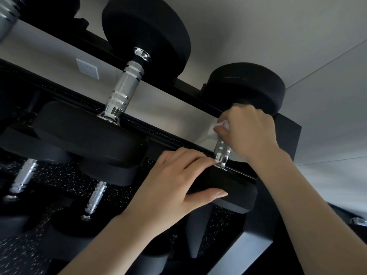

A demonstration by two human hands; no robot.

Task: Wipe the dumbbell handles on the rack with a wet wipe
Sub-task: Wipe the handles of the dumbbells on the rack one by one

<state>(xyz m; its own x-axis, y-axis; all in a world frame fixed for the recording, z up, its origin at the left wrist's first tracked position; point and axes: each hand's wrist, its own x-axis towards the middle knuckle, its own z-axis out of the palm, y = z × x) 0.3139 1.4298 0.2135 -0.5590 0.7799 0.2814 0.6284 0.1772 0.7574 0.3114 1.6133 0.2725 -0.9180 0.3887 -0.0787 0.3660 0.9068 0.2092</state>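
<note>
So the right hand [251, 132] is wrapped around the upper part of the chrome handle [222, 153] on the small dumbbell at right of centre, with the white wet wipe [215, 129] bunched under its fingers, pressed against the metal. The left hand [174, 187] sits just below and left of it, fingers spread flat over the top of that dumbbell's near black head [234, 193] and thumb hooked along its front edge, basically steadying it so it doesn't roll. Looks to me like the wiping step is mid-go on this one: the wipe is up near the far head [248, 86], and the bare lower stretch of handle looks like it wants a pass next. I'd guess the next move is a slide down with a twist, keeping the brace on.

Further out, the bigger dumbbell handle [122, 87] in the upper middle of the frame sits on the same black rack [288, 133], and two more chrome handles [24, 175] show at lower left on the tier underneath. Can't tell which are already cleaned. There's a white wall socket [87, 68] at upper left behind the rack.
</note>
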